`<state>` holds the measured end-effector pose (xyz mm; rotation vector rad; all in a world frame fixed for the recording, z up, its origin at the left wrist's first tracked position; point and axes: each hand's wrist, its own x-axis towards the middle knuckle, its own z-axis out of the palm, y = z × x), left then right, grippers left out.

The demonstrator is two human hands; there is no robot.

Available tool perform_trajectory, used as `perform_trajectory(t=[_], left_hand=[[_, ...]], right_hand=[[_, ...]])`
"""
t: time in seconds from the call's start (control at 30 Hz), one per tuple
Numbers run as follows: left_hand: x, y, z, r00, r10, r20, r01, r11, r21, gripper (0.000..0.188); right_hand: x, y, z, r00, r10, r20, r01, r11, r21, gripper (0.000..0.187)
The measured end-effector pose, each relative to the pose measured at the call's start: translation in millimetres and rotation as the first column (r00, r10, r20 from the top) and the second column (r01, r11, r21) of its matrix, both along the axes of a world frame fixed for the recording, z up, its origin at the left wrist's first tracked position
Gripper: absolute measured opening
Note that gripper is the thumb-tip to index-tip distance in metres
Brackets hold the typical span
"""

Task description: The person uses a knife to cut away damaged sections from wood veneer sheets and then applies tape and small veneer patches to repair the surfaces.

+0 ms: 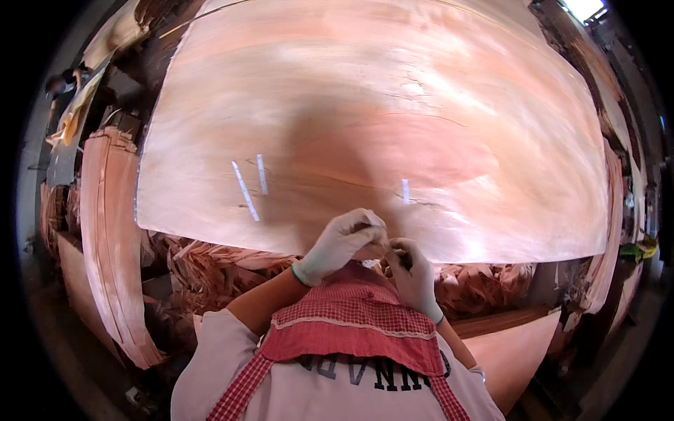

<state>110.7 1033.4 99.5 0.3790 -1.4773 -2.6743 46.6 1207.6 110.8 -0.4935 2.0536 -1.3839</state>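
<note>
A broad sheet of pinkish wood veneer (295, 91) lies in front of me, with fine cracks in its surface. Two white tape strips (245, 191) are stuck on its left part, and one shorter white tape strip (405, 191) sits right of the middle. Just over the near edge, my white-gloved left hand (340, 242) is closed in a pinch. Close beside it, my right hand (415, 277), also gloved, has its fingers curled around something small and dark. What either hand grips is too small or hidden to name.
Torn veneer scraps (217, 270) heap below the near edge. A stack of long veneer strips (112, 238) stands at the left, and another veneer sheet (516, 358) leans at the lower right. Far left, a person (60, 88) is at another table.
</note>
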Motion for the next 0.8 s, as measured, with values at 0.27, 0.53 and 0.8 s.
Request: perform_trajectory(t=[0.27,0.53,0.8], left_hand=[[35,-126,-68,0.766,0.636,0.096,-0.240,0.420,-0.875,0.003],[-19,-189,-131,0.727,0.626,-0.282,-0.209,-0.190,-0.959,0.028],[1,-178,-136,0.870,0.493,-0.001,0.125,-0.223,-0.967,0.052]], right_hand=[[20,-85,-81,0.974,0.228,-0.004,-0.220,0.947,0.233,0.020],[25,-151,-137,0.827,-0.076,0.557,0.061,0.997,0.046,0.020],[-39,-141,-102,0.975,0.219,-0.020,-0.209,0.950,0.233,0.017]])
